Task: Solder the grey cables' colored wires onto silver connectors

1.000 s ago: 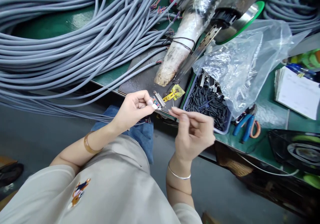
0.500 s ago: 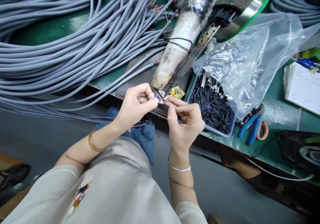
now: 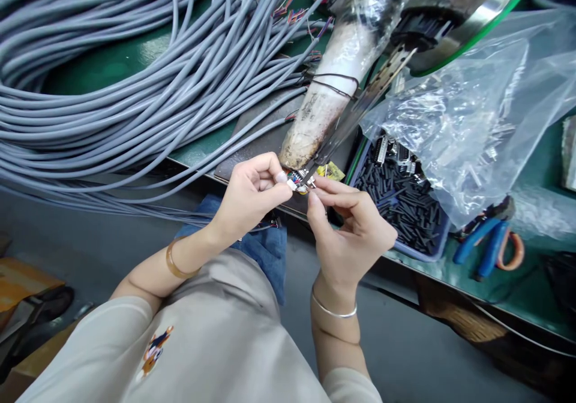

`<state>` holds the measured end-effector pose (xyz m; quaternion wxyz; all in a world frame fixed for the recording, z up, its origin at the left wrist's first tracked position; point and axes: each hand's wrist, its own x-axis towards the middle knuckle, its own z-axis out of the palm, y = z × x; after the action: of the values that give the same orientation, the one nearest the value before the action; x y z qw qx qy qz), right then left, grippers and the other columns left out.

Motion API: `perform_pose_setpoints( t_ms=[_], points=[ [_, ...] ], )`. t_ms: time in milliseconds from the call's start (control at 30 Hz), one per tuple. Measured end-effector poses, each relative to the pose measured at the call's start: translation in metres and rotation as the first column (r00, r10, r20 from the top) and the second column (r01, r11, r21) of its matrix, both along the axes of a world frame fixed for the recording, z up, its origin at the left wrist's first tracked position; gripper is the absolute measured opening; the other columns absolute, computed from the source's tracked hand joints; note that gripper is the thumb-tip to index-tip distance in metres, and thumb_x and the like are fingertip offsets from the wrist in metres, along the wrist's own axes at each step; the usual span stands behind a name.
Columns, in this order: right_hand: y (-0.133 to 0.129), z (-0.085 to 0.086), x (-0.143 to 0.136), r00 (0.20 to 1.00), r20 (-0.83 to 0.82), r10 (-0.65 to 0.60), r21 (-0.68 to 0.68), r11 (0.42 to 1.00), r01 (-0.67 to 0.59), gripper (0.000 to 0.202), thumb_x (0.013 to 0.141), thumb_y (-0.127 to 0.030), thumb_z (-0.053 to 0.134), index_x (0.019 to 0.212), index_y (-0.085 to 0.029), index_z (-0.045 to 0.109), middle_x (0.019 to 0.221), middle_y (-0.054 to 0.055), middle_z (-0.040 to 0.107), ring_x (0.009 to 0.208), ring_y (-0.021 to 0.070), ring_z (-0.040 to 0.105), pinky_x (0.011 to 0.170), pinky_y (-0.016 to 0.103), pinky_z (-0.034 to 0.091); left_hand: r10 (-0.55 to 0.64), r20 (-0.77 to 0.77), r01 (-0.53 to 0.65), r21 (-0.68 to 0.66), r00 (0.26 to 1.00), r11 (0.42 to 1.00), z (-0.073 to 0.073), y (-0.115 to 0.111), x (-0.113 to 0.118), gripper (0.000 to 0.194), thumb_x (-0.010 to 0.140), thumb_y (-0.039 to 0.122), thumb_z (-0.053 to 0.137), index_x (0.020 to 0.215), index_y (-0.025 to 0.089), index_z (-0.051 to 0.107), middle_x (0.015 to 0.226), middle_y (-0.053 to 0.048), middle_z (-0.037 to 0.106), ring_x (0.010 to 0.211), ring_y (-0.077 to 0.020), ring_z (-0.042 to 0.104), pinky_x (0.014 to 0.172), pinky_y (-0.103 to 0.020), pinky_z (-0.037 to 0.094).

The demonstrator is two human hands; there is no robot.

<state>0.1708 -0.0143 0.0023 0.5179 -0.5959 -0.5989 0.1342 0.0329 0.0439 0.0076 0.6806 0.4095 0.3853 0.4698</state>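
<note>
Between my hands, a small metal connector (image 3: 304,178) with coloured wires sits under the tip of a wrapped white tube (image 3: 310,121). My left hand (image 3: 258,187) pinches a small white piece (image 3: 292,185) at the wired side of the connector. Fingers pressed together, my right hand (image 3: 346,223) is at the connector's right side; what lies between its fingertips is too small to make out. A dark metal tool (image 3: 333,142) slants down beside the tube, its tip close to the connector. Yellow material (image 3: 332,171) lies just behind my right fingertips.
Many grey cables (image 3: 148,109) cover the left of the green table (image 3: 540,277). On the right are a bin of black sleeves (image 3: 396,202), a clear plastic bag (image 3: 472,109), blue-handled pliers (image 3: 492,247) and a green-rimmed reel (image 3: 477,37).
The view has shifted, so the table things appear further right. My right hand has turned slightly and its palm sits further from the connector. Both hands remain at the connector.
</note>
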Motion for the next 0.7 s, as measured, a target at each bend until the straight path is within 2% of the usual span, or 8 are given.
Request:
perform_pose_setpoints(
  t_ms=[200, 433, 700],
  points=[
    [0.001, 0.003, 0.003, 0.994, 0.100, 0.038, 0.052, 0.998, -0.043, 0.010, 0.090, -0.015, 0.071, 0.089, -0.024, 0.069, 0.104, 0.002, 0.081, 0.095, 0.0191, 0.079, 0.083, 0.035, 0.066, -0.001, 0.064, 0.001, 0.001, 0.998, 1.000, 0.000, 0.001, 0.000, 0.022, 0.071, 0.010, 0.070, 0.064, 0.018, 0.051, 0.054, 0.010, 0.047, 0.044, -0.0010, 0.035, 0.048, -0.017, 0.033],
    [0.000, -0.002, 0.003, 0.993, 0.117, 0.024, -0.002, 1.000, -0.024, 0.008, 0.091, -0.020, 0.072, 0.085, -0.023, 0.067, 0.101, 0.002, 0.080, 0.091, 0.0182, 0.078, 0.077, 0.032, 0.066, -0.015, 0.020, 0.016, -0.058, 1.000, 0.998, -0.002, 0.000, -0.001, 0.025, 0.068, 0.014, 0.074, 0.062, 0.018, 0.050, 0.055, 0.009, 0.049, 0.046, -0.0012, 0.038, 0.047, -0.016, 0.033],
    [0.006, 0.011, 0.004, 0.981, 0.187, 0.051, 0.061, 0.996, -0.064, 0.010, 0.089, -0.015, 0.073, 0.086, -0.024, 0.071, 0.096, 0.000, 0.080, 0.090, 0.0187, 0.078, 0.080, 0.032, 0.064, -0.001, 0.049, 0.003, -0.047, 0.999, 0.999, 0.003, 0.001, 0.000, 0.023, 0.068, 0.013, 0.072, 0.063, 0.018, 0.051, 0.054, 0.010, 0.047, 0.046, -0.0012, 0.038, 0.048, -0.016, 0.034]
  ],
)
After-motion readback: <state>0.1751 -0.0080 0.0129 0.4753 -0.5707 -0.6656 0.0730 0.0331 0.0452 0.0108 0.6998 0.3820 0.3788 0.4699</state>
